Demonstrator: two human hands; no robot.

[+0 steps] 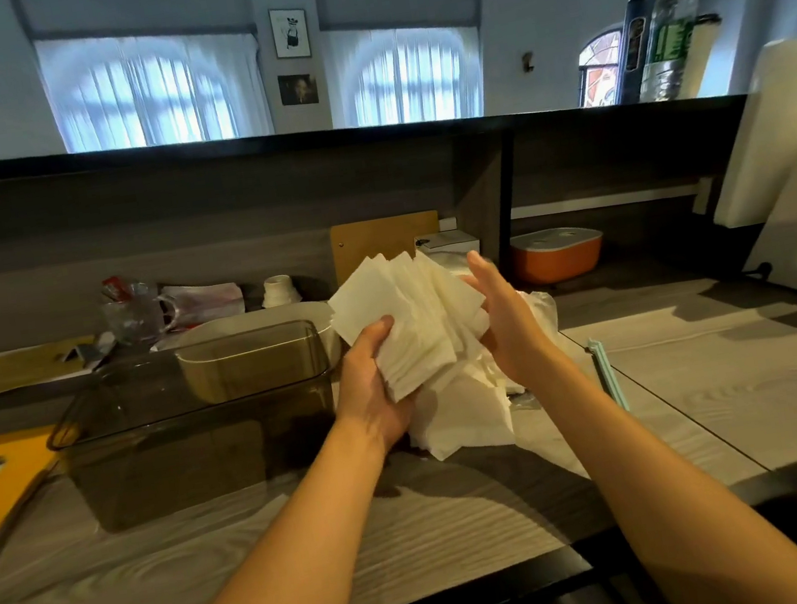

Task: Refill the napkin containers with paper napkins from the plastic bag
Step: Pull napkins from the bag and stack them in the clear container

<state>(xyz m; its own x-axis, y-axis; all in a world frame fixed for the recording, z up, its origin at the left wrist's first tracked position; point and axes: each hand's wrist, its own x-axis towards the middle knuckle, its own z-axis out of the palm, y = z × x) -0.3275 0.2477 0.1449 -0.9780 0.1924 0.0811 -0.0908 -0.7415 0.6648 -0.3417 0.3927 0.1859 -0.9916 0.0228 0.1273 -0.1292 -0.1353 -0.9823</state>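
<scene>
White paper napkins (pixel 409 320), fanned stack, held above the plastic bag (pixel 555 428): left hand (pixel 373 388) grips the lower edge; right hand (pixel 502 317), fingers straight, presses the stack's side. Smoky translucent napkin container (pixel 187 426) just left, on grey wood-grain counter (pixel 419 521).

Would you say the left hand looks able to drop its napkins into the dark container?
Probably yes: the left hand grips the napkins just right of the dark container, whose top is open with nothing between.
</scene>
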